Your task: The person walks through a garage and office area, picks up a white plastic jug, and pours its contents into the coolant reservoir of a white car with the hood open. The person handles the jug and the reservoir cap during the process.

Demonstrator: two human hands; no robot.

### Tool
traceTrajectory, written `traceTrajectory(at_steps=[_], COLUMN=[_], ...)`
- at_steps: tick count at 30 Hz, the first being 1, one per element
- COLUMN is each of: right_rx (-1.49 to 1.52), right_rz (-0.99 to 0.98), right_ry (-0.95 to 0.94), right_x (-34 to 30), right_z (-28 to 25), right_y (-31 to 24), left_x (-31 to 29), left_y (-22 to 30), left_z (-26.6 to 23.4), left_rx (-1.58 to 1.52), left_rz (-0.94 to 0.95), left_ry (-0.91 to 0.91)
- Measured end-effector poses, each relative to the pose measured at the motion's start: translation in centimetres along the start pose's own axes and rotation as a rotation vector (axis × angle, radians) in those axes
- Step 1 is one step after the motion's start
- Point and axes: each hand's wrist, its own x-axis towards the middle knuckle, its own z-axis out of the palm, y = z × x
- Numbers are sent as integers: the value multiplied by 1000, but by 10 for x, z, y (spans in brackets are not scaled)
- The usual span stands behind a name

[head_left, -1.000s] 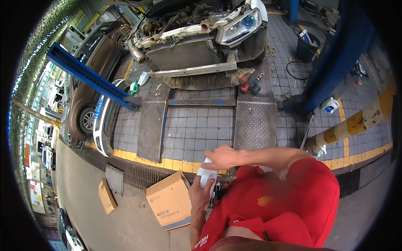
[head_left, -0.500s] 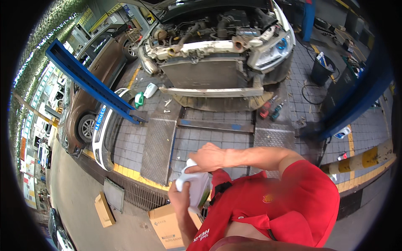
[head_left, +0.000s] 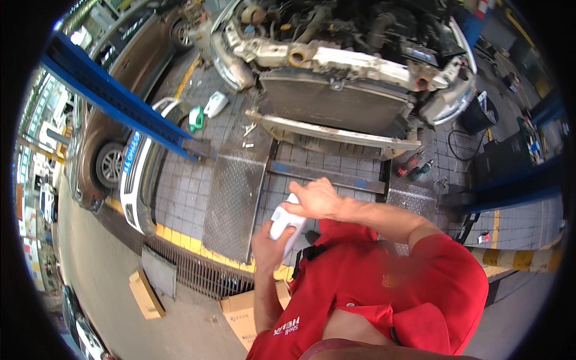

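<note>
A white plastic jug (head_left: pixel 292 223) with a moulded handle is between my two hands, in front of my red shirt. My left hand (head_left: pixel 271 245) is wrapped round its near left side, thumb across the body. My right hand (head_left: pixel 315 198) is closed over the upper end, and its fingers hide the cap or neck. Beyond them stands a car with its front stripped and its bonnet up, showing the radiator (head_left: pixel 336 102), a bare crossbar (head_left: pixel 342 132) and the engine bay (head_left: pixel 354 27).
Blue lift posts (head_left: pixel 114 99) flank the car. A removed white bumper (head_left: pixel 135 189) lies at left. Green (head_left: pixel 196 119) and white jugs (head_left: pixel 215 104) stand on the tiles. Power tools (head_left: pixel 415 168) lie by the right ramp. A cardboard box (head_left: pixel 243 312) sits near my left arm.
Both hands have moved up and slightly right in the picture with the jug. My view has shifted, so the car front appears larger and further right.
</note>
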Motion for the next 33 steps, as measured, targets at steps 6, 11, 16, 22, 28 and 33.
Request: traceTrajectory(at_steps=[6,11,16,22,28,33], right_rx=[20,11,171,403,133,-40], right_rz=[-656,-124,-565,-1159,-516,-665], right_ry=[289,32,92,51,-404,-268], right_x=[123,264,374,461,544,609], right_z=[-3,-6,-53,-137,-176,-184], right_y=[31,52,39,6,4,18], left_x=[110,204,300,394,450,529], left_y=[-10,19,45,53,73,58], left_z=[-67,-74,-168,-288,-306,-337], left_rx=[-98,134,141,-176,119,-41], left_rz=[-164,-195,-376,-192,-182,-261], left_ry=[-55,229,37,-194,-57,-185])
